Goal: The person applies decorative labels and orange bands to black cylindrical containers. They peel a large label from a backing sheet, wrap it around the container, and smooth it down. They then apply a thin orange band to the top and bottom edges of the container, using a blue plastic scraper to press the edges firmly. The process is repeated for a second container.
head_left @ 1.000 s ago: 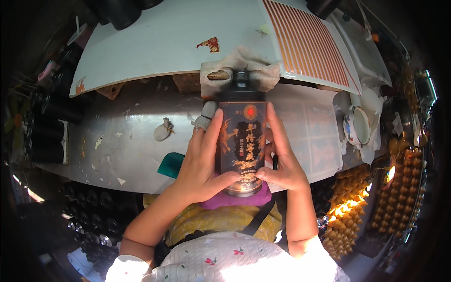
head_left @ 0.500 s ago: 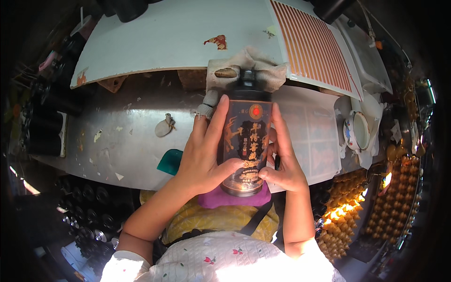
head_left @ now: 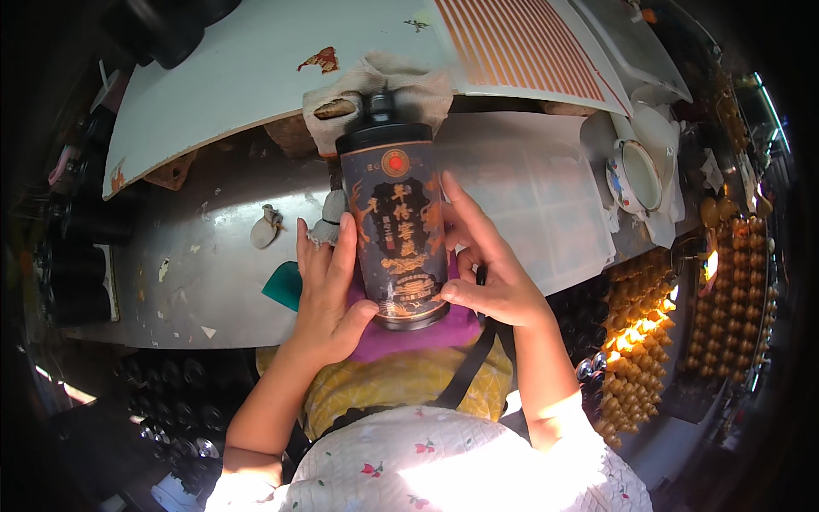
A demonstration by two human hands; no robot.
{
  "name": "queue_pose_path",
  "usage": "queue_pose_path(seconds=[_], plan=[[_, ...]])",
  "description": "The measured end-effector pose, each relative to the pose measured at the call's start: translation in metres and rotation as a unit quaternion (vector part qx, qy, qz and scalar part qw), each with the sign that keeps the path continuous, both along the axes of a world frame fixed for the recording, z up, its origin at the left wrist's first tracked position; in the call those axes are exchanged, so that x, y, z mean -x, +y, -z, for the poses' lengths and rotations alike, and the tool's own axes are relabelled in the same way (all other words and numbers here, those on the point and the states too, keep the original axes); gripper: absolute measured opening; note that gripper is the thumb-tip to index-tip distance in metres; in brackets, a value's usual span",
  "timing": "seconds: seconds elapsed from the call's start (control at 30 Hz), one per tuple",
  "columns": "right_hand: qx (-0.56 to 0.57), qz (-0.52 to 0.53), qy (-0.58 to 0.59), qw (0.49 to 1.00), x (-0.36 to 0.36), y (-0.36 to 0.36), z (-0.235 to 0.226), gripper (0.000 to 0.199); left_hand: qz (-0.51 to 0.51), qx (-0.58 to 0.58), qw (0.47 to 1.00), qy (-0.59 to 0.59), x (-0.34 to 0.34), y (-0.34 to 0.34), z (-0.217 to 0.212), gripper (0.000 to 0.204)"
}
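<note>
Nearest the body, a purple cloth [head_left: 456, 328] lies over a yellow apron [head_left: 367, 384]. Above the cloth is the dark bottle [head_left: 397, 230], held between both hands. Its base points toward the person and its black neck points away; the long axis runs near to far, the neck end tilting a little to the person's left. The gold-patterned label faces up.

The left hand [head_left: 322, 299] has its fingers spread, thumb on the bottle's lower left edge and index finger along its side; a grey finger cover [head_left: 328, 220] shows on another finger. The right hand [head_left: 495, 273] holds the opposite side, thumb on the lower label edge, index finger extended, the others partly hidden.

Left of the hands, a green scraper [head_left: 283, 286] lies on the metal table [head_left: 205, 264]. Beyond the bottle's neck sits a beige rag [head_left: 418, 85], then a pale board [head_left: 230, 85].
</note>
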State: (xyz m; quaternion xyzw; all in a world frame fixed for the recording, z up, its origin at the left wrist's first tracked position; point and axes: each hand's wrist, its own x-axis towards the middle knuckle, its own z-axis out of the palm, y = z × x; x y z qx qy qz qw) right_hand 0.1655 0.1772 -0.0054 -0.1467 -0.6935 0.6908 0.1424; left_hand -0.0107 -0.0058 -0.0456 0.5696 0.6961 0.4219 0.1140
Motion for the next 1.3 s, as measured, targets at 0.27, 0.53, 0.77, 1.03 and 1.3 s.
queue_pose_path(seconds=[0.27, 0.53, 0.77, 1.03, 1.3], plan=[[-0.043, -0.015, 0.015, 0.999, -0.004, 0.001, 0.006, 0.106, 0.025, 0.027, 0.999, -0.004, 0.003, 0.001, -0.011, 0.095], [-0.05, -0.011, 0.015, 0.999, 0.001, 0.002, 0.001, 0.109, 0.027, 0.047, 0.996, -0.078, 0.007, -0.001, -0.007, 0.11], [0.037, 0.03, 0.057, 0.997, -0.001, 0.001, 0.002, 0.084, -0.006, 0.031, 0.984, -0.177, -0.003, 0.01, -0.02, 0.145], [0.488, 0.4, 0.13, 0.765, -0.01, 0.017, 0.03, 0.03, 0.011, 0.081, 0.995, -0.06, -0.021, 0.0, -0.033, 0.153], [0.13, 0.29, 0.121, 0.94, -0.017, -0.013, -0.027, 0.064, -0.053, -0.005, 0.994, -0.094, -0.036, 0.008, -0.025, 0.14]])
